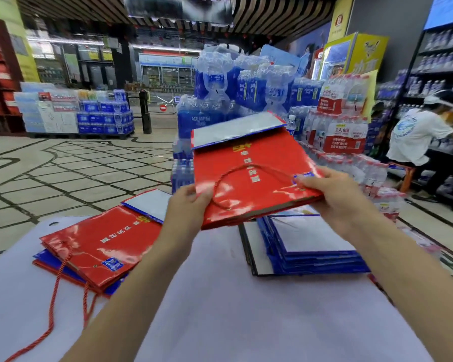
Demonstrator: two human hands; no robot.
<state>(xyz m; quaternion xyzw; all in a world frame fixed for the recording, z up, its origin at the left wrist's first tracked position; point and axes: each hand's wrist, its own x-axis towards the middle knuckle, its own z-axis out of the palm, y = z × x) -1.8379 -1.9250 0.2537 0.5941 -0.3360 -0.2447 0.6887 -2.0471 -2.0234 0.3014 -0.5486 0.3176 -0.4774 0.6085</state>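
**Entry: red paper bag, folded flat, in hand**

1. Surface point(220, 296): white, the carrier for both stacks.
2. Loose red cords point(53, 309): trail from the left stack toward the near left corner of the surface.
3. Left stack point(100, 246): red bags lying flat by the left edge, printed face up, folded base pointing away.
4. Right stack point(311, 246): flattened bags with the blue-bordered white side up, by the right edge, partly under the held bag.
5. Left grip point(186, 202): closed on the near left corner of the red bag point(249, 173), thumb on top.
6. Right grip point(332, 194): closed on the near right corner, thumb beside the small blue label.
7. Red bag: held clear of the surface above its far middle, tilted. Its long axis runs away from the person, with the cord handle point(246, 169) at the near end and the folded base flap point(236, 129) at the far end.
8. Key relation: the matching left stack lies below and to the left of the bag, on the left grip's side. The path looks open, though the bag's own cord could snag.
9. Beyond: shrink-wrapped water packs point(236, 84) and a person at the shelves point(416, 137), well apart.
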